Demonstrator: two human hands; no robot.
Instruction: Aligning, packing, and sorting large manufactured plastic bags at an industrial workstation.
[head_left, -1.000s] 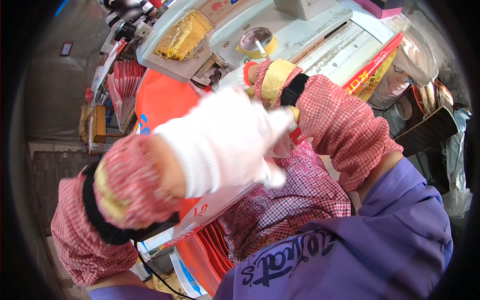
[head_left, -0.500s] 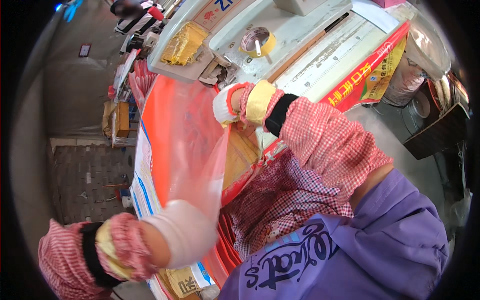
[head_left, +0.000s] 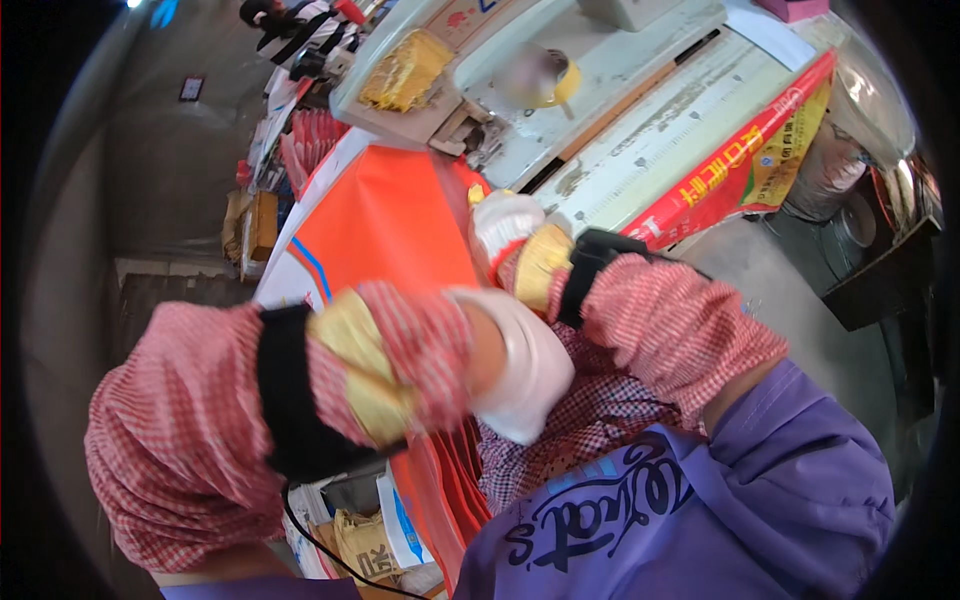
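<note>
My left hand (head_left: 525, 365), in a white glove, is in front of my body over the near side of the orange sheet (head_left: 390, 215). Motion blurs it, and its fingers are hidden behind the glove's back. By the sheet's right edge, near the machine's metal foot area (head_left: 470, 135), is my right hand (head_left: 507, 228), gloved in white with yellow at a fingertip. Its fingers hardly show, so I cannot see whether it grips anything. Red-checked sleeves with black bands cover both forearms. Folded orange-red material (head_left: 450, 480) hangs below the left hand.
A pale machine with a yellow fibrous pad (head_left: 408, 70) stands at the far side. On its bed lies a yellow tape roll (head_left: 560, 80). A red and yellow printed sack strip (head_left: 740, 150) edges the right side. Stacked red material (head_left: 312, 140) is at the far left.
My left hand has swung right and up, toward my right hand. The translucent pinkish film stretched between the hands no longer shows over the orange sheet. My right hand has shifted slightly right and nearer.
</note>
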